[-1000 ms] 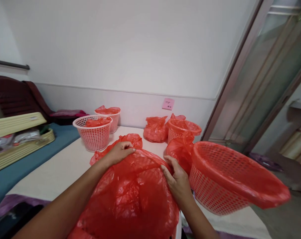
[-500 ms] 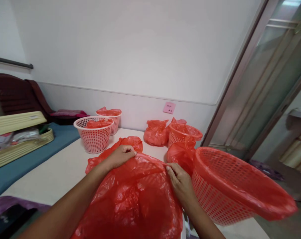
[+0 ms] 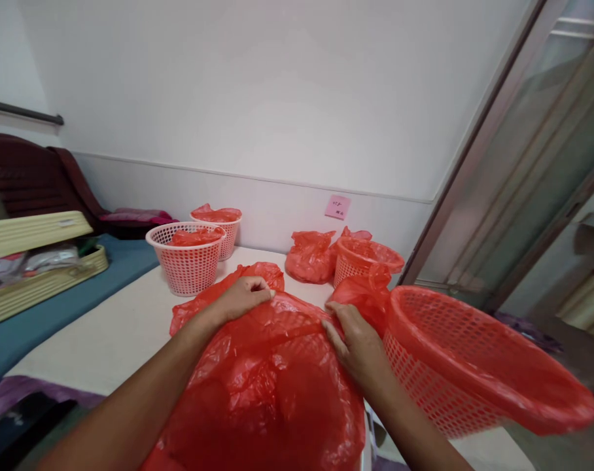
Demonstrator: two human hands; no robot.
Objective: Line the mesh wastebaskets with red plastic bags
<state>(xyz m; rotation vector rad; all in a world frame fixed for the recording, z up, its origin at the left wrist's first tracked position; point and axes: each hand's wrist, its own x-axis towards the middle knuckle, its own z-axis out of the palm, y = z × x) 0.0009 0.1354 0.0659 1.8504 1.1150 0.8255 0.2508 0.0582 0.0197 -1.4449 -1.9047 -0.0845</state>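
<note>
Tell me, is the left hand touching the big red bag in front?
Touching. The head view shows the left hand gripping the top edge of the big red bag, with no gap between.

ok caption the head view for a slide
Left hand and right hand hold a red bag, with baskets nearby.

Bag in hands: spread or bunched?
Spread: the bag fans out wide toward the camera, its far edge running between the left hand and right hand.

White wall (image 3: 277, 98) — maroon headboard (image 3: 25, 180) far left — framed glass panel (image 3: 515, 170) right.
</note>
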